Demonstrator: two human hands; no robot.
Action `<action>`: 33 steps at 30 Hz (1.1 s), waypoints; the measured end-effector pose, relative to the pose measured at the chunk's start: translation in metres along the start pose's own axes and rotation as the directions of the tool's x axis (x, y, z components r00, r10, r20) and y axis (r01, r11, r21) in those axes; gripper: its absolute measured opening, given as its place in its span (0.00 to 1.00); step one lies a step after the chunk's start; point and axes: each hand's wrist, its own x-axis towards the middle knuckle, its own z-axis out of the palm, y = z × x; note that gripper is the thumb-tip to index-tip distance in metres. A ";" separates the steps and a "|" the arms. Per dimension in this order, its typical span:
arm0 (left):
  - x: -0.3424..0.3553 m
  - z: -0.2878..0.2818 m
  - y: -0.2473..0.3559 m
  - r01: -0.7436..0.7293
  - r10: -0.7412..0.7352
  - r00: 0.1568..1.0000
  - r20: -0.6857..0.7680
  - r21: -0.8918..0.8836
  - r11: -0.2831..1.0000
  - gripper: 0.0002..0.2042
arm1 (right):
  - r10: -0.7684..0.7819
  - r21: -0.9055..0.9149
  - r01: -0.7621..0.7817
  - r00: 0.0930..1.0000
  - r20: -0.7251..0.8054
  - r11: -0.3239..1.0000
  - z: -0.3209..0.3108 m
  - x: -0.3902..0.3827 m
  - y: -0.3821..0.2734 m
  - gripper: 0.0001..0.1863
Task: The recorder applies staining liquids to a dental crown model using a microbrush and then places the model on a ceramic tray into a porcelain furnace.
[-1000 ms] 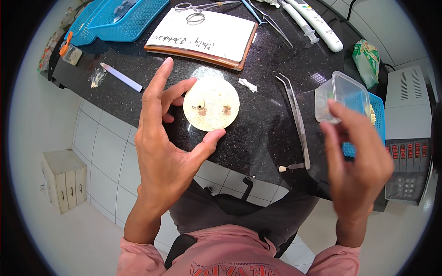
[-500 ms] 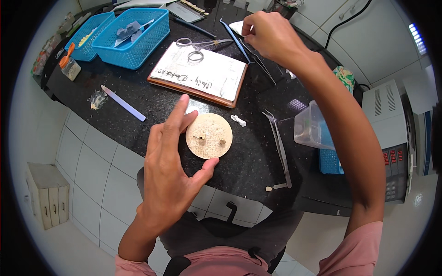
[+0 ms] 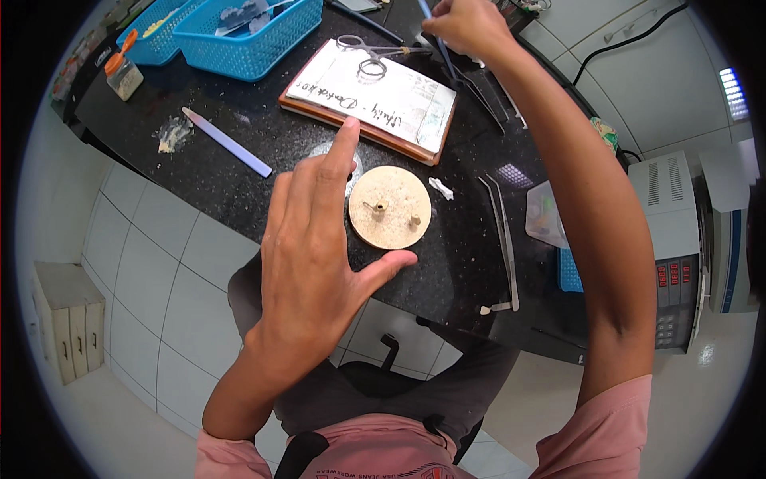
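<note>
A round beige disc (image 3: 389, 188) with two small upright pegs sits near the front edge of the black worktop. My left hand (image 3: 307, 219) is held open beside it, its index finger stretched forward and its thumb near the disc's front rim. At the far side, my right hand (image 3: 464, 25) has its fingers closed around a slim blue-handled tool (image 3: 448, 60); the fingertips are partly hidden. Metal tweezers (image 3: 501, 239) lie right of the disc, with a small tooth-coloured piece (image 3: 485, 310) by their near end. A scrap of white tissue (image 3: 440, 188) lies beside the disc.
Scissor-like forceps (image 3: 372, 68) rest on a white pad with handwriting (image 3: 399, 108). Blue baskets (image 3: 247, 48) and an orange-capped jar (image 3: 124, 76) stand far left, a lilac-handled knife (image 3: 231, 145) nearer. A clear tub (image 3: 545, 215) and a machine with red digits (image 3: 674, 263) are right.
The view has shifted, so the worktop things appear higher and further right. My right hand has moved left onto the blue-handled tool. My left hand stays open beside the disc.
</note>
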 end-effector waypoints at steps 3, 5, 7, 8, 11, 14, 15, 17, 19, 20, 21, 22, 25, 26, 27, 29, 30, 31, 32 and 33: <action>0.000 0.000 -0.001 0.012 -0.012 1.000 -0.007 0.032 0.999 0.56 | 0.045 0.239 -0.022 0.995 -0.089 0.971 -0.017 -0.002 0.000 0.12; -0.002 0.000 -0.004 0.041 -0.041 0.999 -0.002 0.045 0.998 0.56 | -0.005 0.519 0.104 0.982 -0.189 0.848 -0.037 -0.017 -0.003 0.10; 0.001 0.003 0.002 0.005 -0.004 1.000 -0.022 0.024 1.000 0.55 | -0.065 0.665 0.281 0.942 -0.330 0.692 -0.090 -0.083 -0.014 0.05; -0.003 0.002 -0.005 0.035 -0.034 0.999 -0.018 0.052 0.998 0.55 | -0.051 0.690 0.351 0.908 -0.415 0.633 -0.086 -0.098 -0.017 0.06; -0.004 0.001 -0.003 0.022 -0.021 0.999 -0.044 0.028 0.999 0.53 | -0.242 0.452 0.557 0.776 -0.582 0.697 -0.105 -0.165 0.024 0.12; -0.005 0.005 -0.005 -0.039 0.039 0.995 -0.093 -0.004 0.999 0.52 | -0.285 0.621 0.562 0.822 -0.493 0.547 -0.084 -0.248 0.028 0.08; -0.006 0.007 -0.007 -0.031 0.030 0.995 -0.091 -0.014 0.999 0.51 | -0.205 0.667 0.600 0.791 -0.576 0.441 -0.059 -0.268 0.024 0.11; -0.008 0.008 -0.005 -0.016 0.013 0.997 -0.082 -0.032 0.999 0.51 | -0.316 0.604 0.556 0.828 -0.464 0.571 -0.042 -0.307 0.039 0.14; -0.010 0.014 -0.007 -0.008 0.003 0.997 -0.081 -0.056 0.998 0.50 | -0.221 0.661 0.468 0.878 -0.425 0.587 -0.022 -0.332 0.030 0.13; -0.003 0.007 0.006 0.008 -0.013 0.996 -0.083 -0.065 0.998 0.50 | -0.212 0.674 0.450 0.888 -0.409 0.586 -0.019 -0.338 0.030 0.13; 0.013 -0.007 0.028 0.138 -0.135 0.990 0.035 -0.107 0.985 0.50 | -0.200 0.663 0.442 0.890 -0.410 0.604 -0.018 -0.340 0.029 0.13; 0.018 -0.018 0.038 0.269 -0.250 0.956 0.151 -0.123 0.955 0.50 | -0.190 0.658 0.438 0.890 -0.415 0.613 -0.017 -0.342 0.026 0.13; -0.005 0.004 0.004 0.107 -0.108 0.994 -0.013 -0.083 0.991 0.50 | -0.189 0.621 0.459 0.872 -0.451 0.635 -0.015 -0.343 0.020 0.14; -0.008 0.010 -0.005 -0.049 0.046 0.990 -0.135 -0.022 0.999 0.51 | -0.196 0.619 0.461 0.872 -0.448 0.636 -0.015 -0.342 0.021 0.14; -0.010 0.006 -0.005 -0.045 0.041 0.989 -0.140 -0.027 0.999 0.51 | -0.220 0.581 0.452 0.878 -0.425 0.677 -0.016 -0.342 0.021 0.15; -0.003 -0.014 0.006 0.131 -0.144 0.989 -0.017 -0.313 0.941 0.52 | -0.246 0.541 0.444 0.883 -0.400 0.714 -0.014 -0.341 0.024 0.15; -0.004 -0.005 0.002 0.132 -0.146 0.989 -0.019 -0.317 0.939 0.52 | -0.232 0.530 0.440 0.880 -0.414 0.724 -0.012 -0.341 0.024 0.15; -0.008 0.005 -0.004 0.047 -0.064 0.993 -0.098 -0.168 0.985 0.51 | -0.219 0.527 0.443 0.874 -0.433 0.726 -0.011 -0.341 0.022 0.15; -0.013 0.014 -0.008 -0.030 0.028 0.987 -0.160 -0.011 0.999 0.51 | -0.223 0.529 0.447 0.873 -0.434 0.721 -0.011 -0.342 0.021 0.15; -0.015 0.015 -0.009 -0.028 0.027 0.986 -0.163 -0.003 1.000 0.51 | -0.222 0.551 0.467 0.863 -0.453 0.692 -0.011 -0.342 0.020 0.14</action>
